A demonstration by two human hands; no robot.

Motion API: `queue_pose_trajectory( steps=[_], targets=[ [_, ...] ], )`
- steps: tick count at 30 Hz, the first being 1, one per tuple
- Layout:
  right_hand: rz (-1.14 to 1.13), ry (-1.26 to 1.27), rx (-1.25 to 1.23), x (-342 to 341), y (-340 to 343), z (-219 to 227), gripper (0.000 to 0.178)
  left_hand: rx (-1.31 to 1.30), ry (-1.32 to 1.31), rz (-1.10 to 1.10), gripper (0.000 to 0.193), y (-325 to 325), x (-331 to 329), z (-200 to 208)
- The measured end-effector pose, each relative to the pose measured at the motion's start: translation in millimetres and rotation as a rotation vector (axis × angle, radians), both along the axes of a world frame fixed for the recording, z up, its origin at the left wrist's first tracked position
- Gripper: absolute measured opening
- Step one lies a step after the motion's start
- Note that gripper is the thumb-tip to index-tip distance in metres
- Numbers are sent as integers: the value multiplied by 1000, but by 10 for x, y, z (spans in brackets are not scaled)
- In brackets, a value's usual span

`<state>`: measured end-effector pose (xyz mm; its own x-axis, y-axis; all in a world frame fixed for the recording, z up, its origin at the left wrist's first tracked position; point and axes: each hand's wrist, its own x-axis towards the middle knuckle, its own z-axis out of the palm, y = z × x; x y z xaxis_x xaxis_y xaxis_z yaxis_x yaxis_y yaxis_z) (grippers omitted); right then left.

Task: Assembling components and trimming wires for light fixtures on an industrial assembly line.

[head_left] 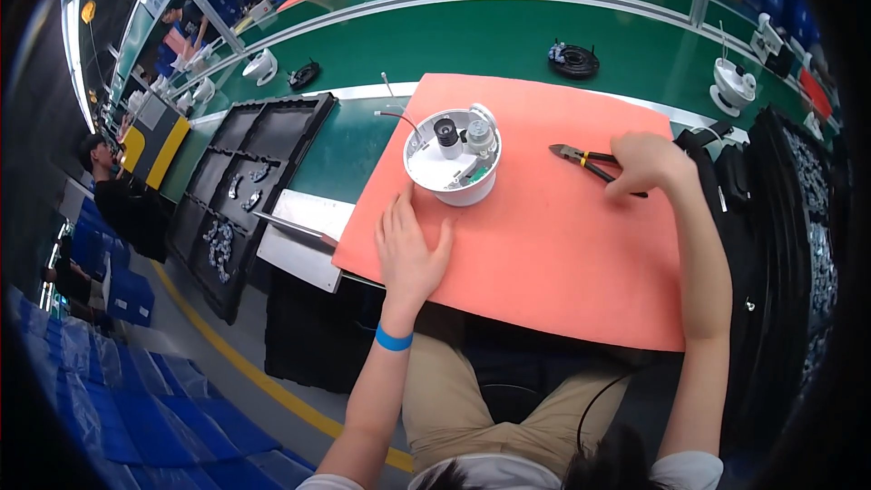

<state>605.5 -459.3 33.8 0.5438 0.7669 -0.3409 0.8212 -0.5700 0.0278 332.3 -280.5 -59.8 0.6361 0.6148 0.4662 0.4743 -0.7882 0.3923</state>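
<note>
A round white camera housing [463, 194] stands on the orange mat [544, 254], its open top showing a black lens, a silver round part, a bit of green circuit board and a thin wire. Just below it, my left hand [410, 249] lies on the mat with fingers stretched out and thumb apart, its fingertips close to the housing; whether they touch is unclear. My right hand [651, 166], at the mat's right side, has its fingers closed on the handles of black and yellow pliers [573, 155]. Their jaws point left toward the housing, low over the mat.
Black trays with small parts [243, 191] stand at the left, and a stack of black trays [789, 236] at the right. Beyond the mat, a green conveyor [481, 41] carries black ring-shaped parts [573, 60] and white housings [733, 86]. Other people work farther off.
</note>
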Motion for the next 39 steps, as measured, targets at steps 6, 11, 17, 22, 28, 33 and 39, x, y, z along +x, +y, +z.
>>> queue_pose_trajectory(
  steps=[6, 11, 17, 22, 28, 33, 39],
  targets=[
    [96, -36, 601, 78, -112, 194, 40, -653, -556, -154, 41, 196, 49, 108],
    [338, -58, 944, -129, 200, 435, 44, -423, -415, -52, 25, 434, 137, 309],
    [633, -255, 1056, -192, 839, 689, 48, -158, -349, -156, 24, 504, 267, 267],
    [757, -248, 1050, -296, 1130, 574, 59, -191, -607, -175, 20, 508, 325, 209],
    [795, -170, 1004, -278, 1124, 455, 59, -203, -612, -138, 15, 577, 282, 203],
    [778, -207, 985, -261, 1106, 481, 55, -240, -587, -142, 14, 611, 269, 212],
    [757, -193, 935, -240, 1062, 461, 54, -317, -609, -255, 15, 589, 277, 216]
  ],
)
